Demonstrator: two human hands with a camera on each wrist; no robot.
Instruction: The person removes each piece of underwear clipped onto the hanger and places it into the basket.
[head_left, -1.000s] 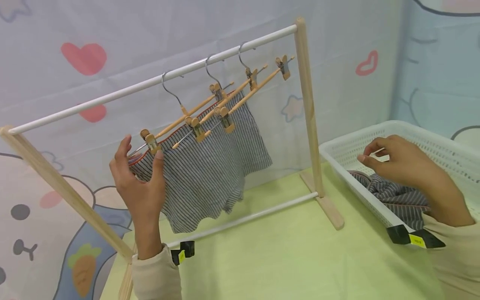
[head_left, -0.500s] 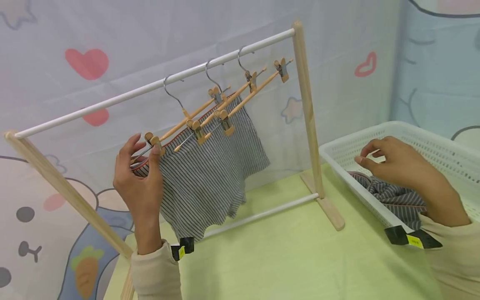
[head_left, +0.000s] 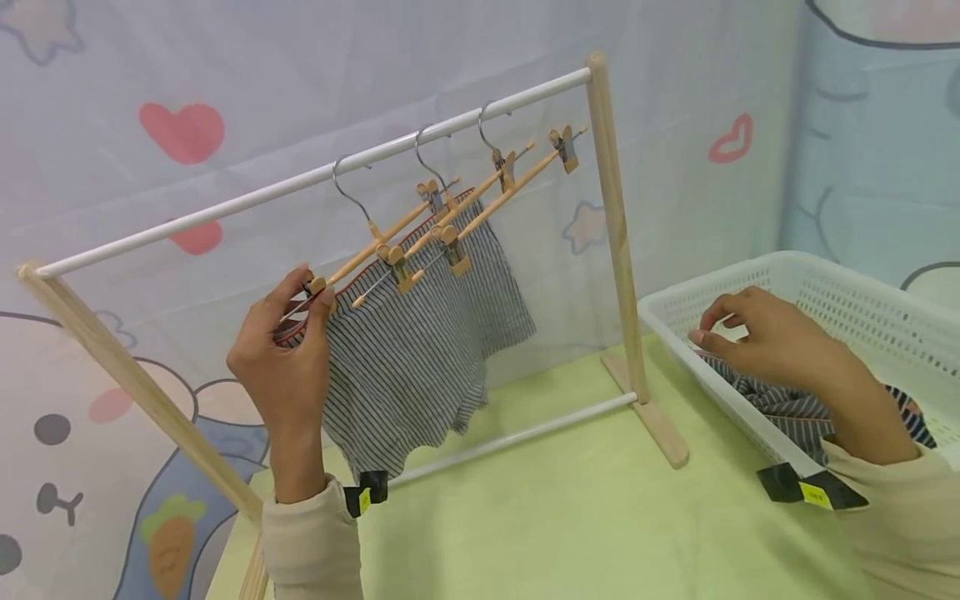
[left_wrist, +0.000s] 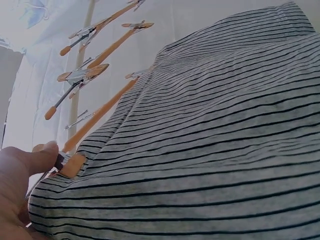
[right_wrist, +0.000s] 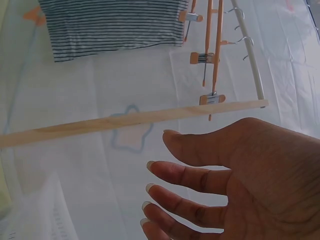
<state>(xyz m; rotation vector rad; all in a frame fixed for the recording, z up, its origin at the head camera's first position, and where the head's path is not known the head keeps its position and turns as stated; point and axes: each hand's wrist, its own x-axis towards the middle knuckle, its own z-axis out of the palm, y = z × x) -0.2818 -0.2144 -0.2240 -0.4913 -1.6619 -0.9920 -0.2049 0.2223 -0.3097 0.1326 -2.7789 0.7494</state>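
Observation:
A grey pair of shorts (head_left: 420,358) with dark stripes and a red-edged waistband hangs from the leftmost wooden clip hanger (head_left: 375,247). At that hanger's left end my left hand (head_left: 288,367) pinches the clip (left_wrist: 74,166) between thumb and fingers; the waistband corner lies beside it. The left wrist view shows the clip's jaw on the cloth. My right hand (head_left: 787,346) hovers above the near side of a white basket (head_left: 862,296), fingers loosely bent and holding nothing. In the right wrist view its thumb (right_wrist: 200,147) and fingers are apart.
A wooden rack with a white rail (head_left: 247,193) stands on the green-covered table (head_left: 525,517). Two other clip hangers (head_left: 517,187) without garments hang right of the shorts. Striped clothes (head_left: 795,408) lie in the basket. A patterned cloth backdrop stands behind.
My left hand has shifted slightly right and its thumb and fingers have closed onto the clip. My right hand has moved slightly left and lower over the basket.

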